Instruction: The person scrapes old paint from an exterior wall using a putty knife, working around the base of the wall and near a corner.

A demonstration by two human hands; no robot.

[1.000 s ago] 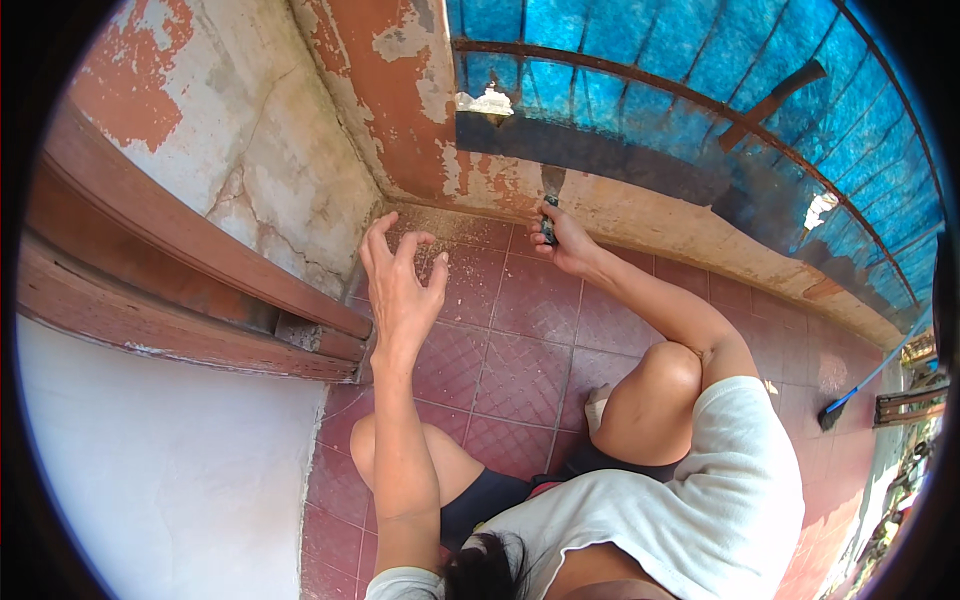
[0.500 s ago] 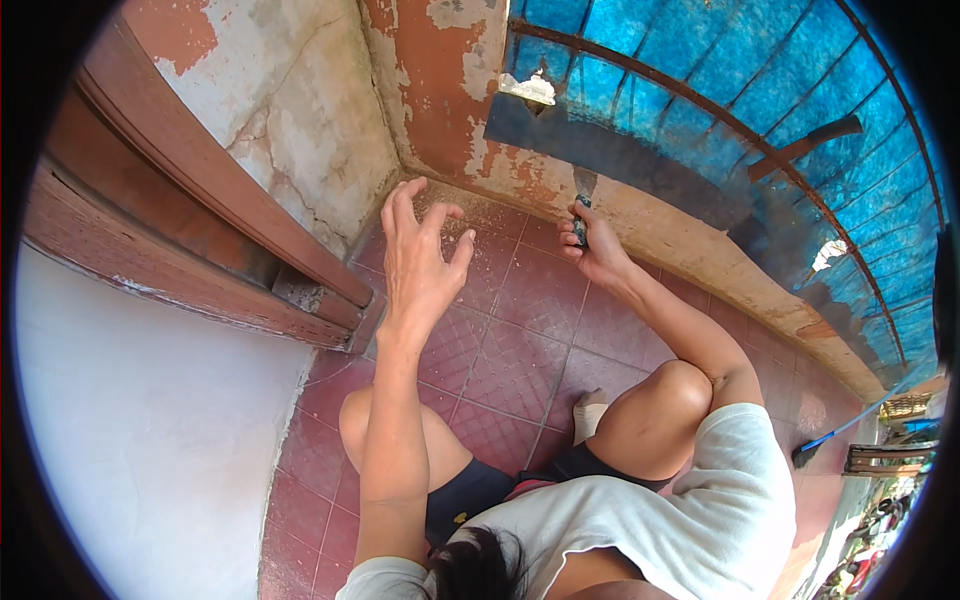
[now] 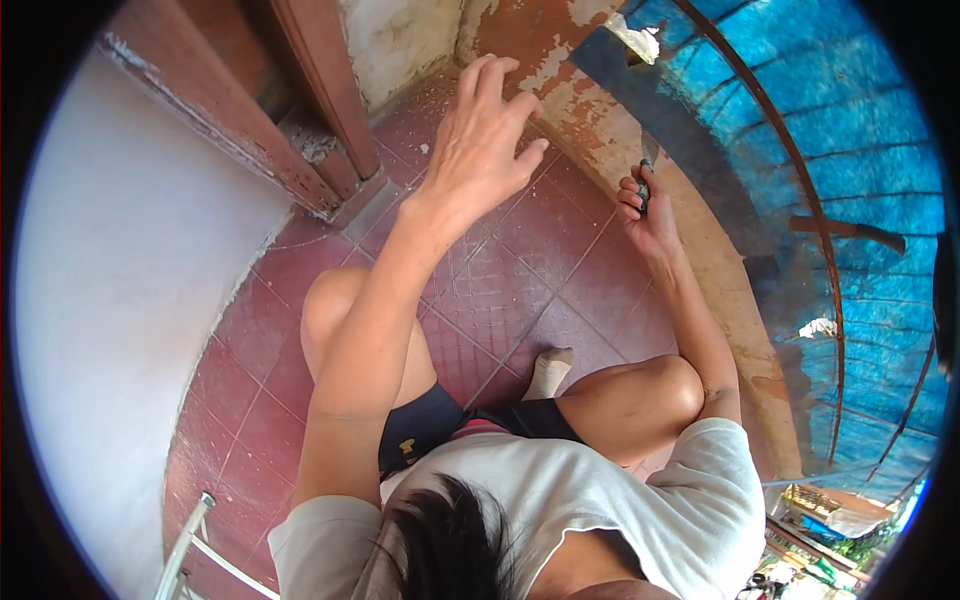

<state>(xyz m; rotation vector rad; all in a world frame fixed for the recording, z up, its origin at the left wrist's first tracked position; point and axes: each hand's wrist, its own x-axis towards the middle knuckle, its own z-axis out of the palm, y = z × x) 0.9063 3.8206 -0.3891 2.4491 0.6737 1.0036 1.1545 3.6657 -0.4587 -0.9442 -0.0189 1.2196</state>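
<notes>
Raised over the tiles near the wall corner, my left hand [image 3: 482, 140] is empty, its fingers apart and loosely curled. My right hand [image 3: 652, 215] wraps around the dark handle of a paint scraper [image 3: 645, 182]. The scraper's blade points away from me, up against the low wall [image 3: 600, 115], whose orange-brown paint is flaking off in patches. Whether the blade touches the surface I cannot tell.
Red floor tiles [image 3: 480, 300] with scattered paint flakes lie around my bent legs. A wooden door frame [image 3: 325, 90] and a white surface [image 3: 130, 300] stand left. Blue sheeting [image 3: 860, 120] behind rusty bars rises at right. A pale metal frame [image 3: 190, 540] shows lower left.
The view has turned, so wall and sheeting sit differently in the picture. My right hand keeps its hold on the scraper. My left hand stays raised and empty.
</notes>
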